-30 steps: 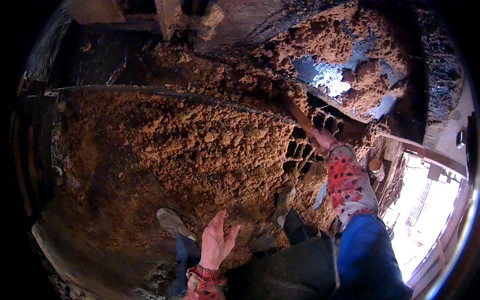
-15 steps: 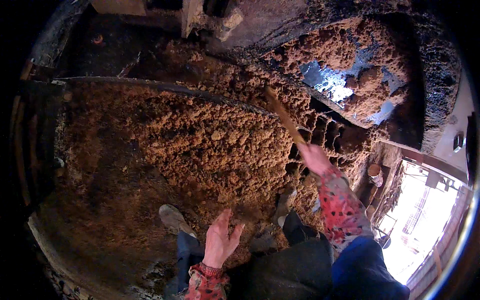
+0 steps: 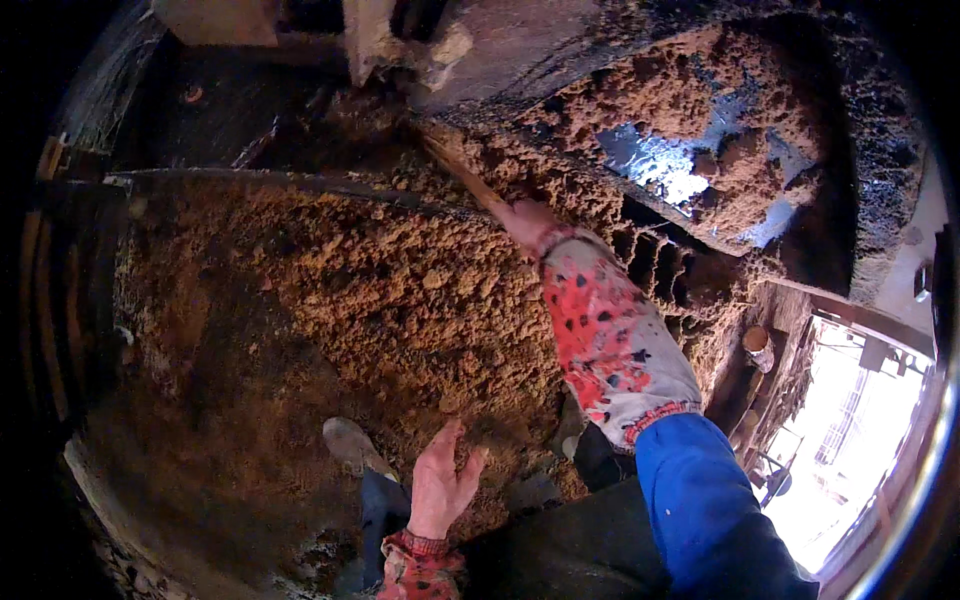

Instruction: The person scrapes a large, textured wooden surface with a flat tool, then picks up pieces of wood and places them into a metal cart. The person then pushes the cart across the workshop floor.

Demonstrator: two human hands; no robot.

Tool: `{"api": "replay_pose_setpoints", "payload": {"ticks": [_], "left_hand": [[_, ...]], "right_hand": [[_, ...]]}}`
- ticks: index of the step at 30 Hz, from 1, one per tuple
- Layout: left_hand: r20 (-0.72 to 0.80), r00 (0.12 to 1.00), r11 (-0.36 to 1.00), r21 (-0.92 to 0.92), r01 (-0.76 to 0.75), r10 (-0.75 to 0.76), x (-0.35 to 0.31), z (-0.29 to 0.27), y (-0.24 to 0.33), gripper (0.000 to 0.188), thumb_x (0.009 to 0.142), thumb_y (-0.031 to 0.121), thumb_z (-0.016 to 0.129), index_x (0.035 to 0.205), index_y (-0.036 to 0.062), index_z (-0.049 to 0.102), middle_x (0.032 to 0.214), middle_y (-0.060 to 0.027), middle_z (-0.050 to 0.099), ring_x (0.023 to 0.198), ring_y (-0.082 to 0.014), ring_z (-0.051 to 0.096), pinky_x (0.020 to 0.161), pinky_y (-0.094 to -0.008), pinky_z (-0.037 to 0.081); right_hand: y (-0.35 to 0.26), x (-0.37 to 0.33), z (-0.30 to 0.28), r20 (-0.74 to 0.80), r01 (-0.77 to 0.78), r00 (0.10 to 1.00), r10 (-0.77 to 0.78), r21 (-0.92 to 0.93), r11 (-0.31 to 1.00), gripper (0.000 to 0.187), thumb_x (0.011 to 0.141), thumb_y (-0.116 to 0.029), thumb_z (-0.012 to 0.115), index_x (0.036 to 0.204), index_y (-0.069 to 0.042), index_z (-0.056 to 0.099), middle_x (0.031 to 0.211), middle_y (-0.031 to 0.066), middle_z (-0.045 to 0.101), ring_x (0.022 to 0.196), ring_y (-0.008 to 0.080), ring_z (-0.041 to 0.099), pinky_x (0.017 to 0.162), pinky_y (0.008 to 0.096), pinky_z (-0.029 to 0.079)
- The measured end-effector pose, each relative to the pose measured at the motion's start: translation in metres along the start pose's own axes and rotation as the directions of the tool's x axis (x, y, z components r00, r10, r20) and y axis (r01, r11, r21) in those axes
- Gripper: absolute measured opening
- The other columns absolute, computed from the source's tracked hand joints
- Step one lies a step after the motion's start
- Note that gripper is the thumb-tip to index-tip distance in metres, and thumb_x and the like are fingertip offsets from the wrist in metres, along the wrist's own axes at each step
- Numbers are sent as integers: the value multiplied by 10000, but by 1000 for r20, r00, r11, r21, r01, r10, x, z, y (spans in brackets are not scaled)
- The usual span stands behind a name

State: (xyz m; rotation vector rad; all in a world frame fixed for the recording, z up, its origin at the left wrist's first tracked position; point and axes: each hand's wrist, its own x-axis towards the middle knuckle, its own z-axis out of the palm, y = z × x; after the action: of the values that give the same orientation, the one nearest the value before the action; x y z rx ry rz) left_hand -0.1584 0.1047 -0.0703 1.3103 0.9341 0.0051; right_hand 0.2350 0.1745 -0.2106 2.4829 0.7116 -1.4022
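Observation:
My right hand (image 3: 528, 222) is closed round the near end of a wooden stick (image 3: 462, 174). The stick slants away to the far left, and its tip meets the brown crumbly material in the dark channel beyond the long bar; whether anything is fixed to that tip is hard to see. My outstretched right arm wears a spotted red and grey sleeve cover (image 3: 610, 330). Low in the view, my left hand (image 3: 442, 482) hangs empty, thumb and fingers apart, above the ground near my shoe (image 3: 350, 445). Loose brown crumbs (image 3: 430, 290) cover the middle ground.
A dark bar (image 3: 300, 183) runs across behind the crumb heap. At far right, a sloping tray (image 3: 660, 208) holds more crumbs, with a bright patch of light. A pale post (image 3: 358, 40) stands at the back. Right of me are a log end (image 3: 757, 340) and a bright opening (image 3: 845, 420).
My right hand and the stick have moved forward and left, the arm stretching farther over the heap. The left hand has stayed nearly in place.

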Motion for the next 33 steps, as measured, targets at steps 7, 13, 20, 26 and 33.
{"api": "replay_pose_setpoints", "payload": {"ticks": [7, 13, 20, 26, 33], "left_hand": [[32, 999, 998, 67, -20, 18, 3, -3, -9, 447, 826, 128, 641, 1192, -67, 475, 1025, -226, 608, 909, -353, 615, 767, -367, 502], [40, 997, 988, 138, -72, 67, -1, -4, -5, 449, 807, 144, 647, 1178, -61, 498, 1022, -231, 615, 924, -363, 612, 783, -399, 501], [136, 985, 973, 190, -128, 103, 7, -7, 19, 444, 798, 143, 653, 1166, -60, 511, 1011, -227, 619, 932, -360, 612, 787, -385, 499], [115, 992, 995, 94, 44, -54, 9, -24, 29, 449, 800, 150, 654, 1169, -57, 505, 998, -222, 622, 919, -361, 615, 775, -386, 499], [72, 993, 974, 200, -108, 96, 16, -17, 30, 466, 805, 172, 664, 1173, -65, 503, 1000, -225, 622, 908, -367, 618, 775, -392, 500]], "right_hand": [[146, -63, 33, -355, 95, 928, -118, -80, 992, 483, 911, -449, 454, 1044, -14, 616, 805, 221, 632, 670, 298, 656, 526, 396, 500], [222, -100, 43, -9, -281, 844, 537, 845, 456, 457, 910, -463, 474, 993, -23, 566, 779, 149, 623, 629, 305, 634, 560, 438, 533], [233, -127, 129, -180, 5, 909, 377, 907, 421, 561, 929, -502, 430, 1142, 13, 496, 858, 181, 645, 681, 303, 656, 600, 408, 552], [-20, -169, 81, -162, 257, 966, -201, 528, 809, 389, 940, -362, 433, 1101, -45, 591, 797, 168, 644, 658, 274, 639, 587, 362, 527], [-108, -36, 27, -267, 224, 948, -172, 176, 959, 532, 876, -513, 433, 855, -36, 670, 618, 165, 563, 601, 319, 598, 553, 430, 466]]}}
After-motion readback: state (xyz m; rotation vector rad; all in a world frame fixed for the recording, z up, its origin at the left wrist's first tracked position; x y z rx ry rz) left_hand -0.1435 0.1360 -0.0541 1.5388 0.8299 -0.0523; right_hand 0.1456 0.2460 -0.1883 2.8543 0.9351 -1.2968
